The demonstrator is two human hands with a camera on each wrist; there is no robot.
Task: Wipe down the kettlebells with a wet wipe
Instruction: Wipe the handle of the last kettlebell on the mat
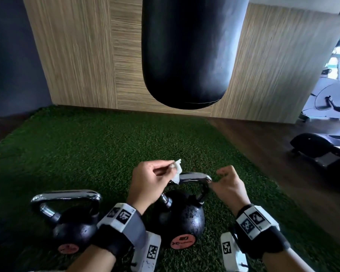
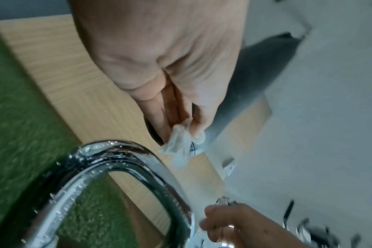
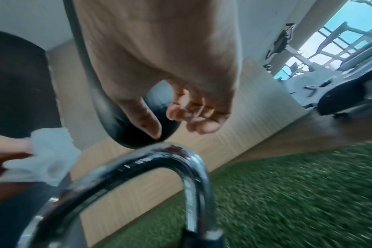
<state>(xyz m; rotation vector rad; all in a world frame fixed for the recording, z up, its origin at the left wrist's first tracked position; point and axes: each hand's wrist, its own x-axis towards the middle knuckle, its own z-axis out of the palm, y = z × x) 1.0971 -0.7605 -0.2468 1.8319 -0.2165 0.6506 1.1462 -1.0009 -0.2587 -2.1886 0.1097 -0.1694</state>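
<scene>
Two black kettlebells with chrome handles stand on green turf. The nearer middle kettlebell (image 1: 183, 218) has its handle (image 1: 194, 176) between my hands. My left hand (image 1: 165, 171) pinches a small crumpled white wet wipe (image 1: 177, 169) just above the handle's left end; the wipe (image 2: 178, 147) hangs from thumb and fingertips over the wet handle (image 2: 117, 161). My right hand (image 1: 224, 176) hovers at the handle's right corner with its fingers (image 3: 191, 115) curled and nothing in them. The wipe (image 3: 51, 154) shows at left, beside the handle (image 3: 159, 159). The second kettlebell (image 1: 73, 230) stands at lower left, untouched.
A black punching bag (image 1: 186, 52) hangs ahead over the turf (image 1: 86, 146), in front of a wood-panel wall (image 1: 77, 55). Dark wooden floor, a black machine base (image 1: 322, 150) and a white exercise bike (image 1: 330, 99) lie to the right.
</scene>
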